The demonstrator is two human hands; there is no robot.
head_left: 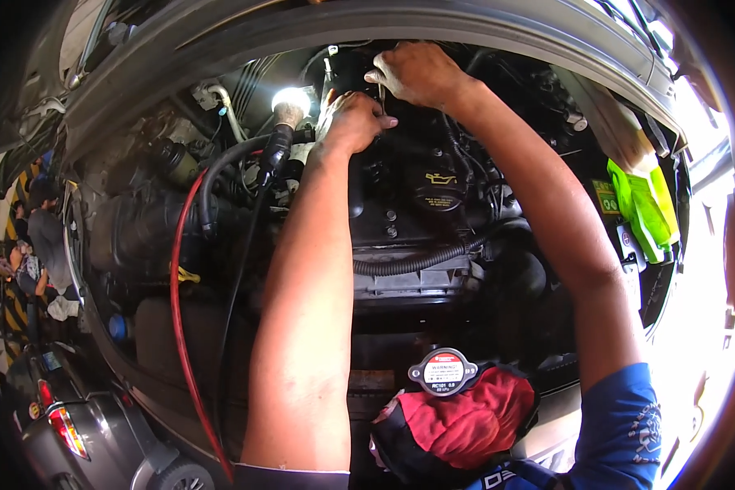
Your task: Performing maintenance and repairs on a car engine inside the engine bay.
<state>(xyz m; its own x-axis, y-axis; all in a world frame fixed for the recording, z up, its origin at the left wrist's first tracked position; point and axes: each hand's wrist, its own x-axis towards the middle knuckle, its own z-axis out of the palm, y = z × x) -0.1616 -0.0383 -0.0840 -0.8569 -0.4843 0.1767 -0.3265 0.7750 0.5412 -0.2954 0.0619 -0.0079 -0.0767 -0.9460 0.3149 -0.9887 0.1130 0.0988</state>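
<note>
The engine bay (163, 335) lies open beneath a grey body panel (367, 28). The engine (396, 167) occupies its middle; the person's two forearms extend over it from the near side, the left one passing above the left part of the engine.

A red hose (175, 278) curves along the left side, well apart from both hands. A red cloth (482, 416) lies at the near edge. The right hand (416, 75) is curled at the far side of the engine, fingers bent downward; its contents cannot be told. The left hand (353, 122) is just nearer and to the left, fingers bent and thumb pointing right (whether it grips the shaft is hidden).

A lit work lamp (289, 110) stands just left of the left hand and limits clearance there. The oil filler cap (437, 189) sits between the forearms; the radiator cap (443, 371) is at the far edge of the cloth.

The slender metal shaft (328, 72) is located directly beyond the left hand, long axis running away from the person. The left hand is the nearer one.
</note>
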